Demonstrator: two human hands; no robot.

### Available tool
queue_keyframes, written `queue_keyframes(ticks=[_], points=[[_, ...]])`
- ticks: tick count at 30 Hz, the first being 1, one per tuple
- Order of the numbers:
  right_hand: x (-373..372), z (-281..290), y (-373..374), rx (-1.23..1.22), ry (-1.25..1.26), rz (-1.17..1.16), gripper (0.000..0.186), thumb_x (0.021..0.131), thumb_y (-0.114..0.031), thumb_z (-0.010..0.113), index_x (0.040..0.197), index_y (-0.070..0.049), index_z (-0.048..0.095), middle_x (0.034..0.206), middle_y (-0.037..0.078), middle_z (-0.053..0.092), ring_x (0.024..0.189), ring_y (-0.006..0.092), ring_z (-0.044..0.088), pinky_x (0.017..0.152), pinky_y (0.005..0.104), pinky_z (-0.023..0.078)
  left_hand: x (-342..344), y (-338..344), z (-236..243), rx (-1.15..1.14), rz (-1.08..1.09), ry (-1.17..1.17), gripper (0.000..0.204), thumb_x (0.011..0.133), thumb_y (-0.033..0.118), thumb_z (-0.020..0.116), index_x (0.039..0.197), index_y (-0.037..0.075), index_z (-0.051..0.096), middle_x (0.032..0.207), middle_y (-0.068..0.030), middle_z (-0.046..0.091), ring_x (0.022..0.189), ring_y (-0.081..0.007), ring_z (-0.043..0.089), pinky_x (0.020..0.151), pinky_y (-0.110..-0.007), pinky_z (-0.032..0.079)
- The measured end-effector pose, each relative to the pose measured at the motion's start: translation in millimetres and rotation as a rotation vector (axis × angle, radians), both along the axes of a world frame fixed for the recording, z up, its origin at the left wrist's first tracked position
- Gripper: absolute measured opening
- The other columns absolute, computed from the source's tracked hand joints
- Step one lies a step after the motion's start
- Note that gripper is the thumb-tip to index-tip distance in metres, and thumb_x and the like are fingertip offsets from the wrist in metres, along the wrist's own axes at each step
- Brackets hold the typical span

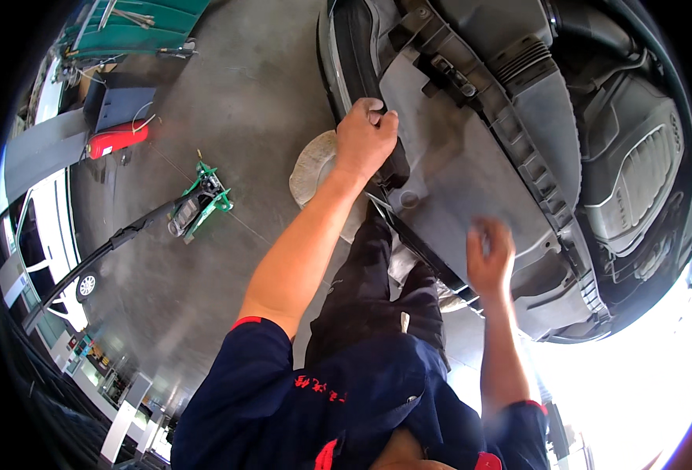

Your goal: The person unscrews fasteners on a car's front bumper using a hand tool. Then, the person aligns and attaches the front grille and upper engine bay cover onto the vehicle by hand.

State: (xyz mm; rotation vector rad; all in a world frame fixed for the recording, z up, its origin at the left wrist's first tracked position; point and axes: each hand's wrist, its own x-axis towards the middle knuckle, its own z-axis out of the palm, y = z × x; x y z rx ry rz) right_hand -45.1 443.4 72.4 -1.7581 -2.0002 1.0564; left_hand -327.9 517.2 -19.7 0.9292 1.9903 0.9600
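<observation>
My left hand [366, 139] is at the front edge of a car, over a long black bumper strip [359, 63]. Its fingers are curled in with the thumb close to them, and whatever they may hold does not show. To the right, my right hand [491, 254] hovers above a broad grey plastic panel [448, 133], near that panel's lower edge. Motion smears its fingers. A ribbed black crossmember [510, 117] runs diagonally beyond the panel. Farther right lies a grey engine cover [632, 172] in the engine bay.
A pale round pad [314, 166] is beside my left forearm. On the floor to the left stands a green floor jack [201, 200] with a long black handle [138, 231]. A red fire extinguisher [119, 139], a green cart [134, 27] and a white car [52, 235] are farther left.
</observation>
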Motion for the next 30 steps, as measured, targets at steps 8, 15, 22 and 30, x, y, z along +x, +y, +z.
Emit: queue_keyframes(ticks=[8,15,22,30], points=[[-76,-41,130,0.291,-0.323,-0.018,0.043,0.093,-0.031,0.067,0.133,-0.014,0.067,0.128,0.015,0.059,0.121,0.0362,0.056,0.106,0.0501,0.043,16,4,4,0.035,-0.062,0.072,0.067,0.094,0.019,0.064,0.152,-0.006,0.040,0.087,-0.0112,0.070,0.078,-0.0194,0.066,0.079,-0.032,0.054],[-76,-50,109,0.347,-0.373,0.002,0.048,0.089,-0.032,0.069,0.135,-0.018,0.066,0.131,0.012,0.056,0.126,0.0359,0.050,0.107,0.0569,0.039,8,15,12,-0.033,-0.126,0.122,0.068,0.092,0.018,0.067,0.153,-0.002,0.042,0.078,-0.0113,0.067,0.069,-0.0228,0.064,0.073,-0.034,0.054],[-90,-53,84,0.292,-0.302,0.075,0.048,0.088,-0.022,0.067,0.136,-0.019,0.066,0.160,0.013,0.040,0.151,0.0383,0.030,0.122,0.0673,0.016,12,20,-9,0.154,-0.182,0.407,0.063,0.093,0.018,0.070,0.147,-0.001,0.044,0.081,-0.0086,0.061,0.072,-0.0212,0.060,0.072,-0.035,0.052],[-79,-58,97,0.358,-0.221,0.102,0.041,0.093,-0.016,0.058,0.133,-0.013,0.067,0.154,0.009,0.051,0.153,0.0308,0.032,0.122,0.0691,0.015,24,16,-11,0.150,-0.098,0.192,0.066,0.090,0.015,0.068,0.148,-0.002,0.041,0.086,-0.0085,0.057,0.072,-0.0226,0.057,0.068,-0.035,0.051]])
